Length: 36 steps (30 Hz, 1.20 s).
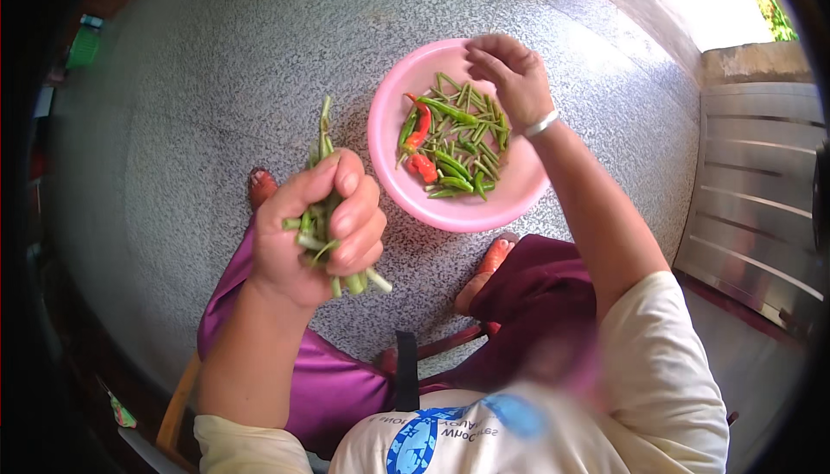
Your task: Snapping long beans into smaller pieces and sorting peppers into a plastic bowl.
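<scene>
My left hand (318, 228) is closed around a bunch of cut green stems (312, 231). One stem rises above the fist, and several cut ends poke out below the fingers. My right hand (512, 75), slightly blurred, is over the far right rim of a pink plastic basin (405, 198). Its fingers are bent and partly together; whether they pinch something small is hard to make out. Inside the basin lie short pieces of green stem (483, 114), several green chili peppers (454, 166) and red chili peppers (420, 127). A silvery bracelet (542, 123) circles my right wrist.
The basin stands on a speckled grey floor (259, 66), just beyond my feet (487, 266). On the right is a slatted metal panel (755, 195) beside a bright doorway (700, 1). A green basket (83, 46) stands at the far left. A dark strap (406, 370) hangs before my shirt.
</scene>
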### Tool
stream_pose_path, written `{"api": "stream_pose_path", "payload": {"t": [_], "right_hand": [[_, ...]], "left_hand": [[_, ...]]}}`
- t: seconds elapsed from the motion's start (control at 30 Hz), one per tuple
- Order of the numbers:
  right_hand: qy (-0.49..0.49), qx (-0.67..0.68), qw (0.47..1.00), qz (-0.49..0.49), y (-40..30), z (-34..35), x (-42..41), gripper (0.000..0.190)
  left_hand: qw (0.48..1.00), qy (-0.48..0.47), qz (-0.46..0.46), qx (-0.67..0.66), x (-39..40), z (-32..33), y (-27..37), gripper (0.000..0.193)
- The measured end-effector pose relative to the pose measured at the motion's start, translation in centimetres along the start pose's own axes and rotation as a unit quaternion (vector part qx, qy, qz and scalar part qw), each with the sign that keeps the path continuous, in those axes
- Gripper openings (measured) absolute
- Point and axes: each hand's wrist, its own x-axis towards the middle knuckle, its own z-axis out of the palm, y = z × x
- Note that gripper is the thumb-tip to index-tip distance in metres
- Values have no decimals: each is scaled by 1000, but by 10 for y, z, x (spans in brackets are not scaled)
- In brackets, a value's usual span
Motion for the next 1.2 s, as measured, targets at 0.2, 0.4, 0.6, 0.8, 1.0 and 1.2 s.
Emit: {"api": "stream_pose_path", "payload": {"t": [0.2, 0.4, 0.6, 0.8, 1.0, 1.2], "right_hand": [[-148, -646, 740, 114, 176, -117, -2, 29], [-106, -569, 801, 154, 220, -132, -12, 37], [-237, -635, 735, 23, 178, -103, -23, 32], [-223, -556, 776, -197, 79, -90, -32, 21], [-5, -381, 919, -103, -8, -52, -65, 17], [-55, 192, 958, 204, -91, 12, -115, 18]], "left_hand": [[999, 26, 20, -23, -20, 9, 6, 25], [999, 38, 3, -25, -17, 11, 7, 33], [995, 96, 9, -6, -7, 15, 9, 33], [992, 95, -2, 89, 9, 10, 6, 26], [987, 114, 1, 117, 25, 7, -3, 27], [960, 109, -75, 247, 17, 6, -23, 28]]}}
